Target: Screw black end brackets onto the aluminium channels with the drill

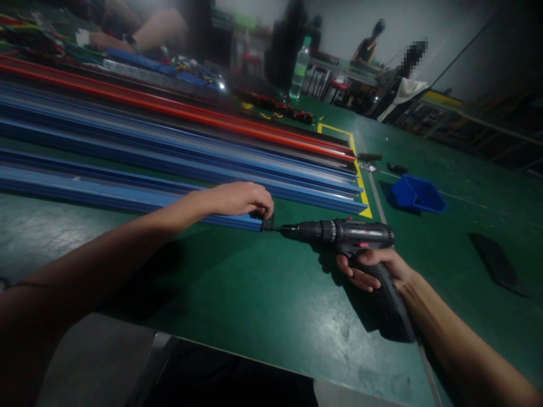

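Observation:
My right hand point(373, 268) is wrapped around the handle of a black cordless drill point(360, 232), which points left. The drill's bit meets a small black end piece point(267, 224) at the right end of the nearest blue rail point(229, 221). My left hand point(246, 199) is closed over that end of the rail, its fingertips bent down by the black piece. Exactly what the fingertips pinch is partly hidden.
More blue rails point(182, 150) and a red rail point(199, 110) lie behind on the green table point(263, 294). At right are a blue bin point(418, 195) and a flat black object point(498, 263). A bottle point(300, 70) stands behind; another person's arm point(156, 34) is at upper left.

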`<state>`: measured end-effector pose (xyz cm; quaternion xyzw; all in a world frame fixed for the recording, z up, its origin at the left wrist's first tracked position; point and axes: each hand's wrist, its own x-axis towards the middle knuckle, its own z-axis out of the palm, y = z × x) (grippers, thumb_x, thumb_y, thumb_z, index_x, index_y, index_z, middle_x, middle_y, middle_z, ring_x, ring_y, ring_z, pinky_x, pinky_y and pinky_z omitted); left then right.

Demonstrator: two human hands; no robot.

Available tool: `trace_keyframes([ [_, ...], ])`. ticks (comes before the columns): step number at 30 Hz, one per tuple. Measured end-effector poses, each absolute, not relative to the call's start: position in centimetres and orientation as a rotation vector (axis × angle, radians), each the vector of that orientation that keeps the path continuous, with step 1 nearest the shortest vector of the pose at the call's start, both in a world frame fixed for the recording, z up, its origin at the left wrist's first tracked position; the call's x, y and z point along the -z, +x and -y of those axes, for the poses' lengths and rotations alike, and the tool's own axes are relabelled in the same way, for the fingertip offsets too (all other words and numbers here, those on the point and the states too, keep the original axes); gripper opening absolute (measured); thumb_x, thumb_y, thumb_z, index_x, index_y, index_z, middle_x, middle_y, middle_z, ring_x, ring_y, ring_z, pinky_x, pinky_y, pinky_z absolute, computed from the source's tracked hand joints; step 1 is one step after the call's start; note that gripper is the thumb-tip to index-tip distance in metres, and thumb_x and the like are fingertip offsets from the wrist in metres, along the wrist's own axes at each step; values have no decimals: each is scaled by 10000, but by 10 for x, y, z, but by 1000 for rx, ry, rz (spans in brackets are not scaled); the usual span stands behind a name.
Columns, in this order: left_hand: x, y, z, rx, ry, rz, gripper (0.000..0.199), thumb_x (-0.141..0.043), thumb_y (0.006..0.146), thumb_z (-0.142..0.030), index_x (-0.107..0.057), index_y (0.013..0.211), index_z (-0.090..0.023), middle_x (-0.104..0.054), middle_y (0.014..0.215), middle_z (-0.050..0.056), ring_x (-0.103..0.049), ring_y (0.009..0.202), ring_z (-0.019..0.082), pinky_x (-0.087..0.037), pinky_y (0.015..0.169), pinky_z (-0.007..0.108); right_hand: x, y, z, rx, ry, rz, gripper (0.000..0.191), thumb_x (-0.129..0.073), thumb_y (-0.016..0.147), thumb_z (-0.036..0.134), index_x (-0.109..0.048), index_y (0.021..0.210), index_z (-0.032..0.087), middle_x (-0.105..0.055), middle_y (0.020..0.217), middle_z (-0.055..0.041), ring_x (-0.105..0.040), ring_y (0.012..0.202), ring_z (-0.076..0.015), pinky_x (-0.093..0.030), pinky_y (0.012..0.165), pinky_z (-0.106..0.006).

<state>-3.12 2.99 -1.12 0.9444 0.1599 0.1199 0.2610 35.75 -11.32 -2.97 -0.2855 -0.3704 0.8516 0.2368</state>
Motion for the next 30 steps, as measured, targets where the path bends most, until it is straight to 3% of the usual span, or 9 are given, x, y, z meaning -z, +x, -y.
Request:
trace_keyframes([
  [20,12,-33,-32,-286,2448,-439,202,-568,977,-155,-756,963,-225,-758,983,11,-697,909,126,-476,834,198,32,358,112,-2352,-720,1041,328,-572,925,244,-745,1091,19,-654,863,-92,-444,460,-55,-542,542,-201],
  [30,2,-40,-39,-175,2333,-369,334,-571,1027,-274,-707,1330,-242,-746,1289,80,-693,1155,172,-499,966,222,31,357,111,-2374,-733,1024,330,-605,911,262,-750,1070,13,-653,795,-71,-443,466,-57,-538,538,-193],
])
